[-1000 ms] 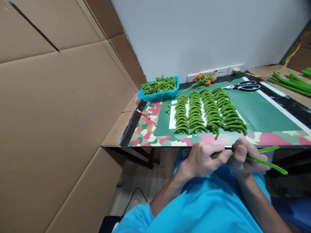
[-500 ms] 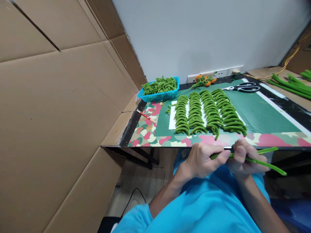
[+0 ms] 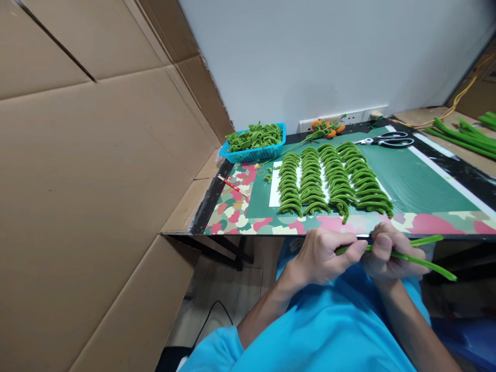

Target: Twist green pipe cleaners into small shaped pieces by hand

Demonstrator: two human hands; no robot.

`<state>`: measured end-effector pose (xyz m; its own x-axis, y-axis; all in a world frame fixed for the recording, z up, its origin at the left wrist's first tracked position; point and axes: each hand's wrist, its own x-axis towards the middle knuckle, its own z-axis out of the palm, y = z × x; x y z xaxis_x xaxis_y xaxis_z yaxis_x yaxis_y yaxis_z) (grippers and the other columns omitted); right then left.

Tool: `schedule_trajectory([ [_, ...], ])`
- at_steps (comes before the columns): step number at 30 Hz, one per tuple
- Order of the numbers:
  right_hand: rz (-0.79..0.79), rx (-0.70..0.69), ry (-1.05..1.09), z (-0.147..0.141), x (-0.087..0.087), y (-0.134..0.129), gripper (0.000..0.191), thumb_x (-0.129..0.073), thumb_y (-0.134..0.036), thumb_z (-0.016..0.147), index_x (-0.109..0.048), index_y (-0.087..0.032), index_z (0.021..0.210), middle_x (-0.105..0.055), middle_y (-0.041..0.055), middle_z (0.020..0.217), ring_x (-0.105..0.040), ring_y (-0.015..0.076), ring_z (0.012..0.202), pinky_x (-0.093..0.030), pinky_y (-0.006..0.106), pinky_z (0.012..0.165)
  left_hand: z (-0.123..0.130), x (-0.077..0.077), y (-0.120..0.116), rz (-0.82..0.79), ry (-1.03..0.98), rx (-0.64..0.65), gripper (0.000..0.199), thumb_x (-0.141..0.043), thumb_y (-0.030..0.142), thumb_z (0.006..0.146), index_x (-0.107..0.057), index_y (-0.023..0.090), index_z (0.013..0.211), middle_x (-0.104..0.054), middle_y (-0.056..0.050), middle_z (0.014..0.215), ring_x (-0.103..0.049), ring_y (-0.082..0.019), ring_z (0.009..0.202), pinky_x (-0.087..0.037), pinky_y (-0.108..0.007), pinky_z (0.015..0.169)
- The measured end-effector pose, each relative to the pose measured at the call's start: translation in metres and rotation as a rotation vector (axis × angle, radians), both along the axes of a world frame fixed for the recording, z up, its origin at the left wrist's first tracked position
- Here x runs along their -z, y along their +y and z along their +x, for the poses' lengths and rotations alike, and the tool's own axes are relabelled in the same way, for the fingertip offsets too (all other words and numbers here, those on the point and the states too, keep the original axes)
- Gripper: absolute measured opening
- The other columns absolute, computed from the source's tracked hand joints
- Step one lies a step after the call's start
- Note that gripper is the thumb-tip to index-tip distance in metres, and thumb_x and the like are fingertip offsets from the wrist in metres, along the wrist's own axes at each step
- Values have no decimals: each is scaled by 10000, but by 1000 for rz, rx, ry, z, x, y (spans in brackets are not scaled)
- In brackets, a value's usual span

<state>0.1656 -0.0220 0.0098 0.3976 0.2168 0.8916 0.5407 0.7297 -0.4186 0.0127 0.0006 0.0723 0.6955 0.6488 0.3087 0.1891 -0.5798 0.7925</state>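
Just off the table's front edge, my left hand (image 3: 329, 254) and my right hand (image 3: 389, 254) are close together, both closed on green pipe cleaners (image 3: 424, 262). Two fuzzy green ends stick out past my right hand, one above the other. Between the thumbs a short stretch of green shows; the rest is hidden in the fingers. Beyond my hands, several curved green pipe cleaner pieces (image 3: 332, 178) lie in columns on a white sheet (image 3: 274, 188).
A blue basket (image 3: 251, 155) of green pieces stands at the back left. Orange pipe cleaner flowers (image 3: 329, 128) and black-handled scissors (image 3: 391, 139) lie at the back. Long green pipe cleaners (image 3: 461, 137) rest at far right. A cardboard wall (image 3: 116, 155) rises on the left.
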Motion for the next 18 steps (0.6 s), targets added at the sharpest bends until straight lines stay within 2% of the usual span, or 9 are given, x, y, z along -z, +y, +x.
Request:
schedule_trajectory([
  [4,4,-12,13,0,-1,0,325,-603,-78,960,-490,-222,692,-439,-55,605,-362,95,472,-293,310,497,1,3,0,72,9,-10,543,-511,459,1066,-454,190,598,-342,59,555,-324,-78,552,-255,-277,558],
  [11,18,-10,1,0,0,1,348,-603,-80,960,-461,-218,675,-422,-60,603,-358,81,472,-291,296,490,4,13,-1,327,30,-56,548,-467,413,1104,-539,190,609,-484,37,538,-426,-85,515,-296,-275,549],
  [18,27,-12,9,0,-3,1,365,-610,-111,969,-457,-228,658,-412,-57,586,-353,97,460,-265,304,462,8,26,-1,501,-29,-73,565,-436,398,1120,-545,203,601,-532,25,535,-490,-97,488,-341,-284,547],
])
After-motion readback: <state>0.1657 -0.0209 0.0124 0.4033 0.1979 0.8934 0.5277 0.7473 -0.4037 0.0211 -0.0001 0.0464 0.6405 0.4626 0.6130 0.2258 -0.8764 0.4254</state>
